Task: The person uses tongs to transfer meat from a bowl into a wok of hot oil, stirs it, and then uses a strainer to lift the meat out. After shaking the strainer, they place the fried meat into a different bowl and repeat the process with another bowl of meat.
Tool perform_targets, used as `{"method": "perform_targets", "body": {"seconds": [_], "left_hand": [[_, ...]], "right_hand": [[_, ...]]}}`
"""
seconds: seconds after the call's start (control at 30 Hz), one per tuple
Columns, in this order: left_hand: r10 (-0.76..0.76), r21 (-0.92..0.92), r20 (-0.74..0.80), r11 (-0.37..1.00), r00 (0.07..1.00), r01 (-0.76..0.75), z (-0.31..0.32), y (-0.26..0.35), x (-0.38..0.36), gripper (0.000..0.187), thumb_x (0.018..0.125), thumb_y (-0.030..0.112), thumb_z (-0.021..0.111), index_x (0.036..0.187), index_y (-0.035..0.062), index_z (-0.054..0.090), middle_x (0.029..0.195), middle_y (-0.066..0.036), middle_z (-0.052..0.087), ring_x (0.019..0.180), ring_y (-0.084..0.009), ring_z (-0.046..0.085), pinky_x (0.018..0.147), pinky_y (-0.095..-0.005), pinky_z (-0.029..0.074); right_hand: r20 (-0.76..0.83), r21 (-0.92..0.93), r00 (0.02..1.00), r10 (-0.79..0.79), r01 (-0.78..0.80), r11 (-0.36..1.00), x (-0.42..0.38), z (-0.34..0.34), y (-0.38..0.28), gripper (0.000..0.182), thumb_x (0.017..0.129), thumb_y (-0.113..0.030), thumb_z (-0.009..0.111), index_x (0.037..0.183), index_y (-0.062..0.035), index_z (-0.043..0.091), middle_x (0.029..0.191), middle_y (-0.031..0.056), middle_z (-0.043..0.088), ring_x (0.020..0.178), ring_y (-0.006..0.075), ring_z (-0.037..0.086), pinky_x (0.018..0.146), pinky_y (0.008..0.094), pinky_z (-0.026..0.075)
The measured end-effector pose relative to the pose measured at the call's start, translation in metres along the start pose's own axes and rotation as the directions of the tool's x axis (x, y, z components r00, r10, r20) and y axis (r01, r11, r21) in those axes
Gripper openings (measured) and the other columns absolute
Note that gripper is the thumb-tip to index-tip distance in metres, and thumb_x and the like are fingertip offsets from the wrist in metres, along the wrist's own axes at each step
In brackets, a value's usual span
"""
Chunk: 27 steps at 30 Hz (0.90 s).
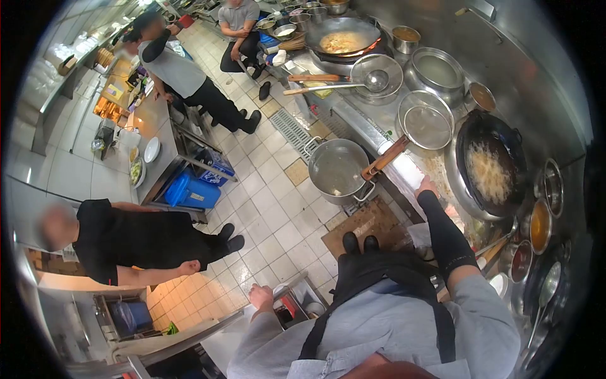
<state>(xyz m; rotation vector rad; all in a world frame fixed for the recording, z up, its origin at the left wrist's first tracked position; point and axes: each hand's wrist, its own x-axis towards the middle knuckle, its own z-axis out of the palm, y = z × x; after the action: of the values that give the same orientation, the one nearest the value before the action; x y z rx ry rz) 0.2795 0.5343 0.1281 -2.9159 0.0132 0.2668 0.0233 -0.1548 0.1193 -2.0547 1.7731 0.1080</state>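
My left hand (261, 295) is beside the metal edge of the counter at my left, its fingers loosely apart with nothing in them. My right hand (427, 186), on an arm in a black sleeve, rests at the front edge of the stove (446, 189). Its fingers look stretched out, and no held thing shows. Just past it lies the wooden handle (386, 158) of a mesh strainer (427, 120). Right of that hand, pale pieces of food (489, 174) bubble in dark oil in a black wok (517, 136).
A big two-handled pot (339, 167) stands on the tiled floor ahead. Farther along, another wok (344, 35) holds food over flames. A ladle (375, 80) lies across a second strainer. A person in black (145, 243) stands at left; two more people are farther back.
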Motion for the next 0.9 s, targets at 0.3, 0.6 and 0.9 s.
{"method": "perform_targets", "body": {"seconds": [0.3,0.6,0.9], "left_hand": [[0.013,-0.010,-0.009,1.000,1.000,-0.013,0.002,-0.002,-0.002,0.030,0.086,0.028,0.062,0.101,0.0024,0.064,0.103,-0.018,0.071,0.100,-0.0354,0.068,0.087,-0.0452,0.055],[-0.013,-0.033,0.046,0.999,0.999,0.015,0.008,-0.003,0.005,0.030,0.087,0.027,0.061,0.104,0.0016,0.064,0.106,-0.020,0.072,0.103,-0.0363,0.068,0.089,-0.0453,0.055],[0.008,-0.072,0.009,0.997,1.000,-0.007,0.008,-0.007,0.003,0.032,0.087,0.026,0.058,0.105,-0.0003,0.063,0.106,-0.022,0.071,0.102,-0.0389,0.068,0.089,-0.0474,0.056]], "right_hand": [[0.014,-0.029,0.999,-0.032,0.033,0.999,0.002,0.003,0.002,0.047,0.085,-0.014,0.064,0.129,-0.0039,0.049,0.124,0.0326,0.059,0.115,0.0457,0.063,0.098,0.0479,0.051],[-0.239,0.223,0.953,-0.185,0.240,0.945,0.008,0.029,0.045,0.016,0.085,-0.009,0.060,0.099,-0.0073,0.066,0.103,0.0242,0.069,0.098,0.0407,0.067,0.086,0.0469,0.052],[-0.276,0.297,0.920,-0.279,0.358,0.885,0.020,0.038,0.063,0.011,0.079,-0.016,0.065,0.082,-0.0089,0.073,0.081,0.0195,0.071,0.082,0.0386,0.069,0.075,0.0447,0.054]]}}
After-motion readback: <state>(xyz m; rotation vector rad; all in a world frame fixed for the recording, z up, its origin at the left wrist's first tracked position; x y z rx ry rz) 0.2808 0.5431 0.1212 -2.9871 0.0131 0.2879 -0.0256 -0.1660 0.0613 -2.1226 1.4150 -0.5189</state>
